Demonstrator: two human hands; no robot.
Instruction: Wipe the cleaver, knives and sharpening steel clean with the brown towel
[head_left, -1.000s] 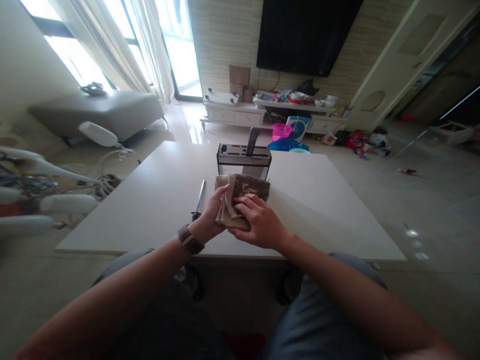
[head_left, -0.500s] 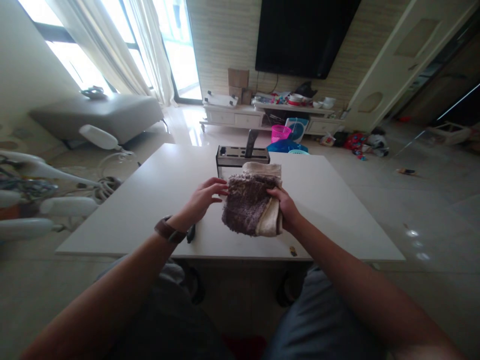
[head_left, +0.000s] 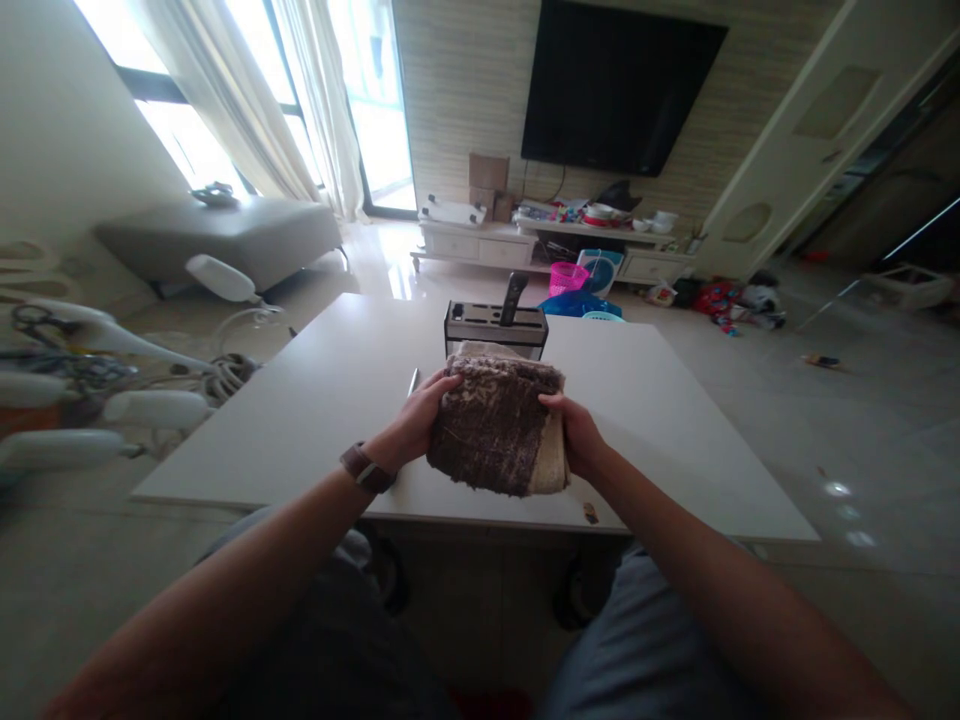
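Observation:
A folded brown and cream cloth (head_left: 491, 430) is held up over the white table between my two hands. My left hand (head_left: 421, 415) grips its left edge, thumb on top. On the right edge my right hand (head_left: 577, 430) is closed round it, thumb on the front. Behind the cloth stands a knife block (head_left: 495, 320) with a black-handled knife (head_left: 513, 298) upright in it. A shiny blade (head_left: 413, 382) shows beside my left hand; its lower part is hidden by the hand and wrist.
The white table (head_left: 285, 430) has a small brown piece (head_left: 591, 513) near its front edge. Beyond the table stand a pink basket (head_left: 568, 278) and a low cabinet (head_left: 480, 243). White chair-like parts (head_left: 154, 410) are at the left.
My left hand has moved in and taken hold of the cloth's left side. The cloth is turned slightly and sits lower. The blade beside my left hand is now visible. The view has shifted.

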